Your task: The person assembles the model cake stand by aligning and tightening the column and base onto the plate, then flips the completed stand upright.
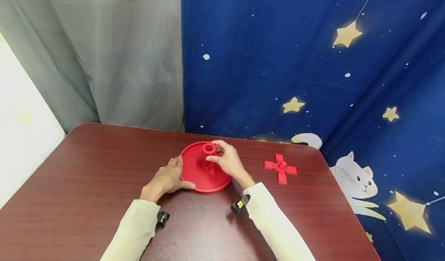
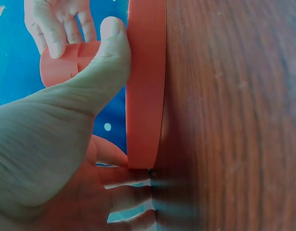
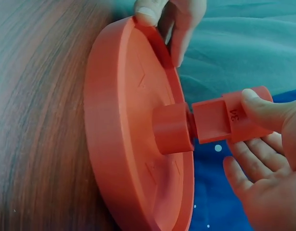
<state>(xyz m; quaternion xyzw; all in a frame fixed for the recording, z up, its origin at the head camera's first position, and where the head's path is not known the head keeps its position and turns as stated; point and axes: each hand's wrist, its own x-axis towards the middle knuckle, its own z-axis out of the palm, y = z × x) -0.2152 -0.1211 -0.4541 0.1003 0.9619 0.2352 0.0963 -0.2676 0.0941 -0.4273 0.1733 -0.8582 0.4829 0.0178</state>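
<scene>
A red round base (image 1: pixel 205 181) with a raised rim lies flat on the table, with a short central post (image 3: pixel 172 129). My left hand (image 1: pixel 167 178) holds the base at its left side, thumb on the near rim and fingers spread around the outer edge. Above the post, my right hand (image 1: pixel 230 161) grips a red cylindrical piece (image 3: pixel 213 120) between thumb and fingers. That piece has a flat cut-out side, a dark number mark and a hole in its top. It stands upright in line with the post, with a narrow neck showing between them.
To the right on the brown table (image 1: pixel 87 168) lies a red cross-shaped piece (image 1: pixel 282 169) with a small knob at its centre. Behind the table hang a grey curtain (image 1: pixel 139 60) and a blue star-patterned curtain (image 1: pixel 243 79).
</scene>
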